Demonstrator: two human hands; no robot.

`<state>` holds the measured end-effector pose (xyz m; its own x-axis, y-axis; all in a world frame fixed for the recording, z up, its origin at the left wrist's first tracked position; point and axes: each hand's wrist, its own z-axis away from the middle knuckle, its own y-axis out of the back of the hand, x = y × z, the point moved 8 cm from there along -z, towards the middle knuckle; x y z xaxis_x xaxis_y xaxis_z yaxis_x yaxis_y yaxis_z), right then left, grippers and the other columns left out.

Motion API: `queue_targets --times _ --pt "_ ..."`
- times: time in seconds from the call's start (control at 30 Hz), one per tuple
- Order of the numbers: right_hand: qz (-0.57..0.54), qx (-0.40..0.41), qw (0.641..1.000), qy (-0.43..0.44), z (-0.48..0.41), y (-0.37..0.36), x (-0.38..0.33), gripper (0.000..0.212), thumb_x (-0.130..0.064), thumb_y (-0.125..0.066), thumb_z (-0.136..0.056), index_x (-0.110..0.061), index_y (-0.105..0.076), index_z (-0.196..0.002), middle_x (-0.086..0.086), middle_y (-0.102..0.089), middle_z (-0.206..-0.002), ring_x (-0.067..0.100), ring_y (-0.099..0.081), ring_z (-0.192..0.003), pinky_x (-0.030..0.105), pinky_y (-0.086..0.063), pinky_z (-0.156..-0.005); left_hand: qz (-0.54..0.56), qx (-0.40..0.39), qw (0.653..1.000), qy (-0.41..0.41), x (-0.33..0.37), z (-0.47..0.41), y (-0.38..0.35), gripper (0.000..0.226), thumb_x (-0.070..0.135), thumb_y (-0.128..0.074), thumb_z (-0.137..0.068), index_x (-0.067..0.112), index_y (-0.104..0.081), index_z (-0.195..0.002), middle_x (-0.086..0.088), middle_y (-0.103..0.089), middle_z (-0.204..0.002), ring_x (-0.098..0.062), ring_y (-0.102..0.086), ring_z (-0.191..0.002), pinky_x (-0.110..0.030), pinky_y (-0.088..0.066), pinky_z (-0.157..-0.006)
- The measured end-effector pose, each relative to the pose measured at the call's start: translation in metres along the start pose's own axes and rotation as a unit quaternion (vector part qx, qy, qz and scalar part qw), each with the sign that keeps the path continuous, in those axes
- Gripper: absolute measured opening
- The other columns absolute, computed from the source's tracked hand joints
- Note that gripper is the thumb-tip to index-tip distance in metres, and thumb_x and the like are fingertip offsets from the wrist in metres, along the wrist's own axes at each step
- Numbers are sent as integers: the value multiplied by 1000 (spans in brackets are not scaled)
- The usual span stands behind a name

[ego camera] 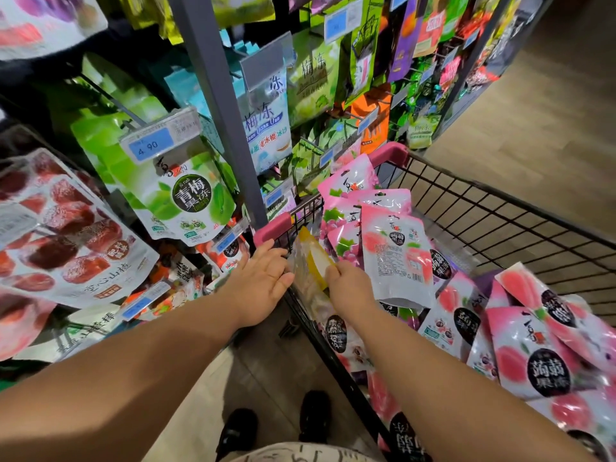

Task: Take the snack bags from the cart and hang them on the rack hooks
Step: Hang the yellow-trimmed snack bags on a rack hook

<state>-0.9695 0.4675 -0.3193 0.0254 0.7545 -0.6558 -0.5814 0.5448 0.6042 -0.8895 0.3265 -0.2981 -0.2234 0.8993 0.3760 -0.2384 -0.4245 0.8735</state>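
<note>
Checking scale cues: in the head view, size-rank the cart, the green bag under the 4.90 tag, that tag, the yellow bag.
1. cart
2. green bag
3. tag and yellow bag look alike; unranked.

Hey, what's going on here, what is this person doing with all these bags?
A person is stocking a shop's snack rack from a wire cart. The right hand pinches a yellow bag at the cart's near corner, and the left hand reaches in beside it with open fingers. The bag is not yet out of the cart. Many pink bags lie heaped inside, and green bags already hang on the rack.
</note>
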Motion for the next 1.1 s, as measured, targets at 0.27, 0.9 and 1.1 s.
queue_targets --times 0.27,0.9,1.1 --pt "-162 67 984 -18 18 49 16 28 -23 -44 -97 -14 -45 -71 7 -43 -70 22 -41 -68 34 -29 -62 9 -27 999 18 9 3 1 36 39 -24 -103 24 -47 -127 7 -20 -156 -12 6 -147 -45 3 -118" --pt "-575 104 806 99 80 150 -34 24 -6 -42 -100 -8 -61 -85 6 -61 -69 18 -56 -61 26 -48 -58 172 -96 978 75 58 10 36 79 91 2 -69 40 -51 -97 4 -57 -105 -22 -47 -111 -35 -30 -97" --pt "-621 17 771 139 90 135 -86 37 -11 -44 -98 -18 -76 -81 9 -55 -72 19 -52 -61 24 -47 -55 759 3 647 75 96 24 77 91 76 -58 -60 9 -60 -121 -13 -62 -124 -26 -56 -114 -37 -38 -105"
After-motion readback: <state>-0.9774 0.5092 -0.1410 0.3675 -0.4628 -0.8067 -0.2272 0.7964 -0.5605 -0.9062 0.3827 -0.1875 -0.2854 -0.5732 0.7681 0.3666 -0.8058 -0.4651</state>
